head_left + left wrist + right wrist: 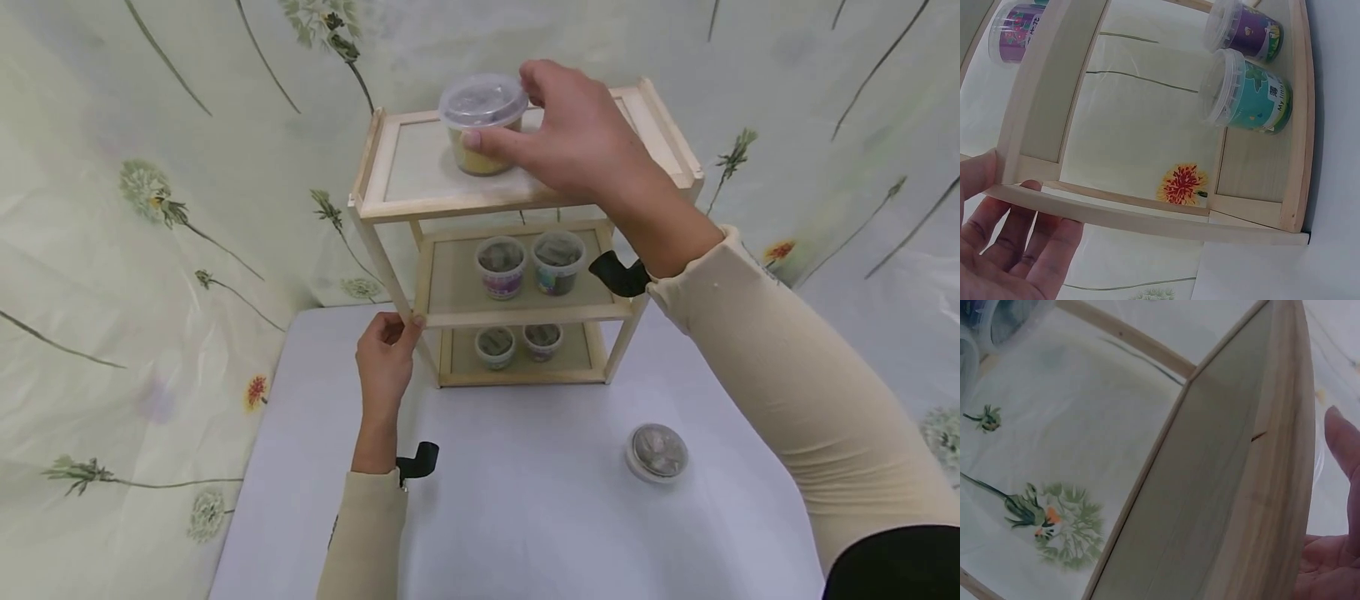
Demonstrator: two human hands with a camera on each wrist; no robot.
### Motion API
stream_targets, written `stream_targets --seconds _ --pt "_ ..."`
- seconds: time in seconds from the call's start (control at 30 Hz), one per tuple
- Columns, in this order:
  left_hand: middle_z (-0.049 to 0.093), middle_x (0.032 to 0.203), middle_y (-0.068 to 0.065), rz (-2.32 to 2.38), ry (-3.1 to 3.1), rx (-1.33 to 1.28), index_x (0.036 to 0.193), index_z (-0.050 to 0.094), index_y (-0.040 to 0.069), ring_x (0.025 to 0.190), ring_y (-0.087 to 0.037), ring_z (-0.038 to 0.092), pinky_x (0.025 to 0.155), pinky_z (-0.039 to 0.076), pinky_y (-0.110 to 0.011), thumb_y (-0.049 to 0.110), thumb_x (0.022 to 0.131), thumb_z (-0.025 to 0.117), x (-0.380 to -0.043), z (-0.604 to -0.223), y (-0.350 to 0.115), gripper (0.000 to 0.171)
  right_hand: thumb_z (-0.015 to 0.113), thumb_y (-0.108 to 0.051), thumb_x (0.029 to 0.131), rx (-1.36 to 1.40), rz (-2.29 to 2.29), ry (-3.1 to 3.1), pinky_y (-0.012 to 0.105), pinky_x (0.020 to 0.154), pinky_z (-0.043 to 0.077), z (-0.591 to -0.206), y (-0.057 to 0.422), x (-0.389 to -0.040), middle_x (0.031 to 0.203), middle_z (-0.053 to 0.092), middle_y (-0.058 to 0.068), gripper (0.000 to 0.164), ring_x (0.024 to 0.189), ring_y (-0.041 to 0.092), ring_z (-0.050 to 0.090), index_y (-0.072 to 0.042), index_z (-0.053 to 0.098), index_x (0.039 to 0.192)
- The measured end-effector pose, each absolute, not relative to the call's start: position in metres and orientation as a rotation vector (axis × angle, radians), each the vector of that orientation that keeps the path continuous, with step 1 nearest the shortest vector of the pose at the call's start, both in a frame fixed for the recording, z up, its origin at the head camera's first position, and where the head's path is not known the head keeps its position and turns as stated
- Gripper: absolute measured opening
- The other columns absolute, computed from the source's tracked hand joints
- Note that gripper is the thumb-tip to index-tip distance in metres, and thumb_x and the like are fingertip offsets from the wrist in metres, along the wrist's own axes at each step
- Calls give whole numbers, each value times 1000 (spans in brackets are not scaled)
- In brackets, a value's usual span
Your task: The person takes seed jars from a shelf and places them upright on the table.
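In the head view my right hand (581, 137) holds a clear lidded plastic tub (483, 125) with a yellow band, thumb on its front and fingers at its right side. The tub is over the top tier of a three-tier wooden shelf (457, 202); whether it touches the board cannot be told. My left hand (386, 354) grips the shelf's left front post at the middle tier. In the left wrist view, that hand's fingers (1054, 250) wrap the post. The right wrist view shows part of my right hand (1335, 562) beyond the top board's edge, the tub mostly hidden.
Two lidded tubs, one purple (501, 268) and one teal and dark (558, 262), stand on the middle tier. Two more tubs (496, 347) stand on the bottom tier. Another lidded tub (657, 453) sits on the white table (525, 500), right of the shelf's front. A flowered sheet (187, 275) hangs behind.
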State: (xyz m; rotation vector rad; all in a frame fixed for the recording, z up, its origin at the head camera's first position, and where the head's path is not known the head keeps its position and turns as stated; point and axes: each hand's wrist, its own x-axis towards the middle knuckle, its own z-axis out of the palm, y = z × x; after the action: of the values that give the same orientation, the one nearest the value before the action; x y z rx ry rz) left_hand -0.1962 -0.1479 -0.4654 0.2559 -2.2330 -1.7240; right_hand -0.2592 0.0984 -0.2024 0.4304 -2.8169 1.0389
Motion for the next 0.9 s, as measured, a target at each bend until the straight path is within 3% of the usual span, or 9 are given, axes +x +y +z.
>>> stream_targets --seconds 0.13,0.5,0.9 --pt "74 107 -11 -1717 -2238 264 110 71 4 99 -23 71 85 54 -40 26 98 76 -196 -466 -148 25 72 -63 91 415 1083 -2814 33 116 36 -205 97 -263 151 55 1 81 145 17 45 -11 50 149" --pt "73 106 -11 -1709 -2252 257 109 70 4 100 -21 69 84 54 -38 25 98 75 -198 -465 -149 24 77 -52 93 434 1187 -2708 27 97 45 -210 95 -266 135 63 2 72 115 13 58 -12 54 147" --pt "74 106 -11 -1714 -2252 249 108 70 4 99 -20 70 83 55 -36 25 98 75 -198 -466 -150 24 85 -26 91 524 1494 -2445 24 106 47 -201 108 -242 138 63 7 66 125 14 62 -7 55 147"
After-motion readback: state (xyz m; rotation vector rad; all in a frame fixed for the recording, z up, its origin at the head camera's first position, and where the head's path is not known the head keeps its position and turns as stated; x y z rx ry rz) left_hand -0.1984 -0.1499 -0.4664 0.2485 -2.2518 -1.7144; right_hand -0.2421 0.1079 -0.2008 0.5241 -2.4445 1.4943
